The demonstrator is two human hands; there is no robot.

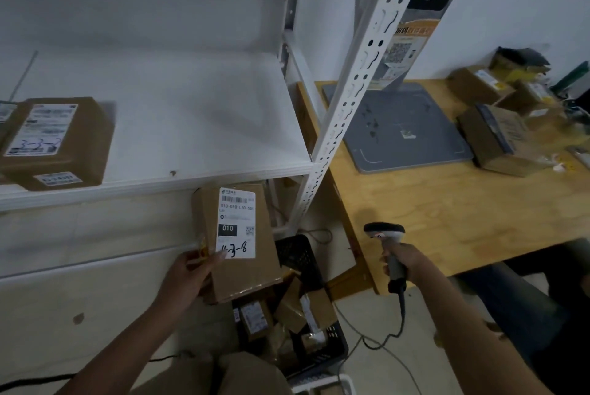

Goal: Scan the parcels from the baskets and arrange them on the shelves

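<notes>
While my left hand (pixel 188 276) grasps the brown cardboard parcel with the white shipping label (pixel 255 273) by its lower left corner, just below centre frame, the parcel sits in the air above the black plastic mesh basket (pixel 303 254) and just under the front edge of the white metal shelf (pixel 191 126). My right hand (pixel 404 262), right of centre, is clenched round the handle of the grey and black handheld barcode scanner (pixel 384 232), in front of the wooden tabletop (pixel 447 212).

I think the main risk is the grip: only one corner is pinched, so the parcel could swing or drop into the basket. My thumb lies on the label's lower edge beside the handwritten code, and it could block a read if it slid upward. The scanner's head seems to face away from the label, so a trigger pull now would likely miss. Its cable trails down toward the floor and could snag as I reach.

I cannot tell whether this parcel has been scanned. The printed barcode is too blurred to read. A second brown labelled box (pixel 60 142) on the shelf is cut off by the left edge. The basket's lower contents are a jumble of parcels partly hidden behind the held one.
</notes>
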